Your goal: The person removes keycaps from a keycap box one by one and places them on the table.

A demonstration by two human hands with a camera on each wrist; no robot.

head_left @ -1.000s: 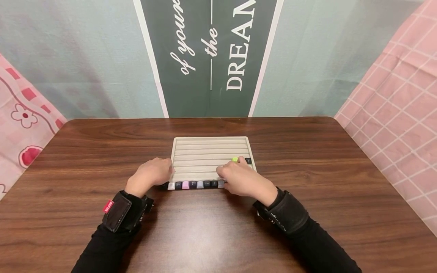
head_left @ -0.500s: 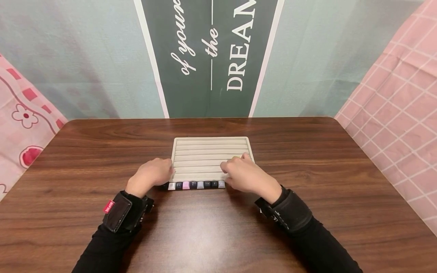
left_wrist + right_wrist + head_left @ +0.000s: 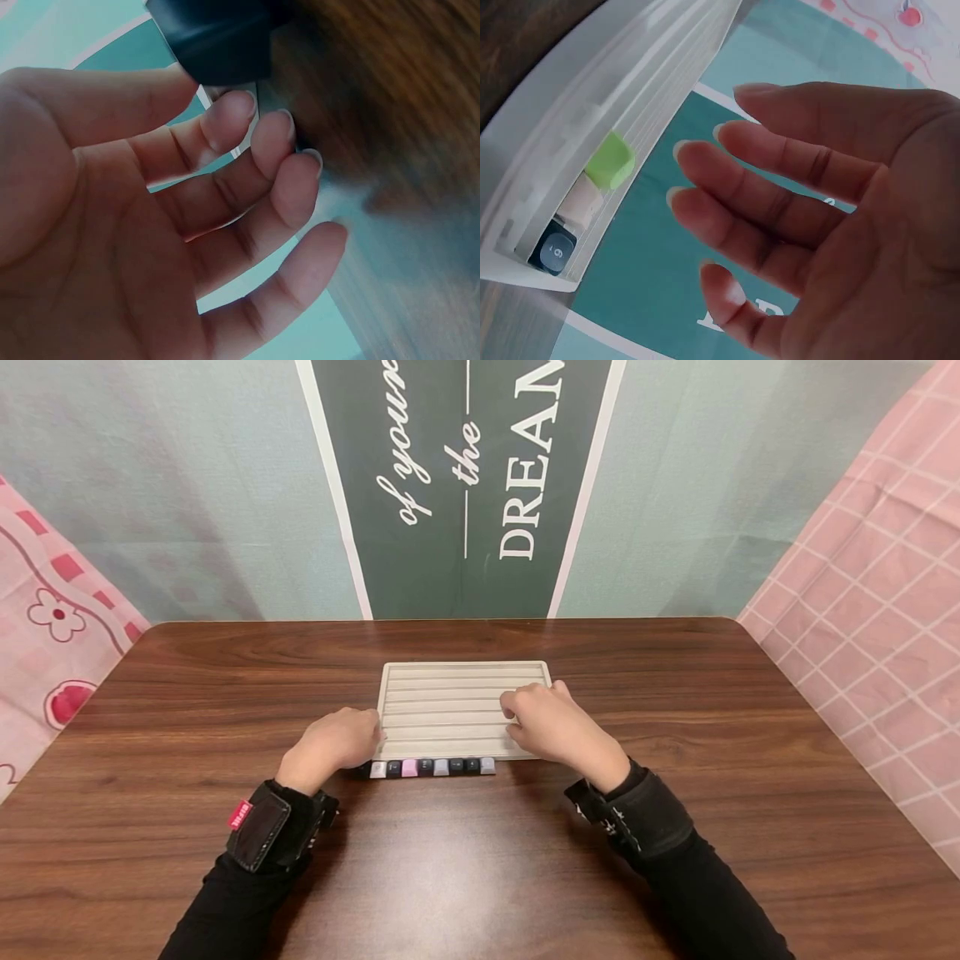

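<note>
In the head view a cream ridged tray (image 3: 442, 693) lies on the table. Along its front edge runs a row of keycaps (image 3: 409, 767) in black, white, pink and grey. My left hand (image 3: 333, 747) is at the tray's front left corner; in the left wrist view its thumb tip meets a dark keycap (image 3: 217, 45), fingers loosely bent. My right hand (image 3: 555, 727) hovers over the tray's right side, fingers relaxed and holding nothing. A groove there holds a green keycap (image 3: 611, 161), a pale pinkish keycap (image 3: 581, 201) and a black keycap (image 3: 553, 251), hidden from the head view.
The brown wooden table (image 3: 450, 868) extends around the tray. Behind it hangs a pale blue-green cloth (image 3: 247, 527) with a dark lettered panel (image 3: 465, 577). Pink patterned cloths (image 3: 885, 610) border the sides.
My right hand has moved away from the right end of the keycap row, back and to the right over the tray, now covering the green and black keycaps. The left hand stays put.
</note>
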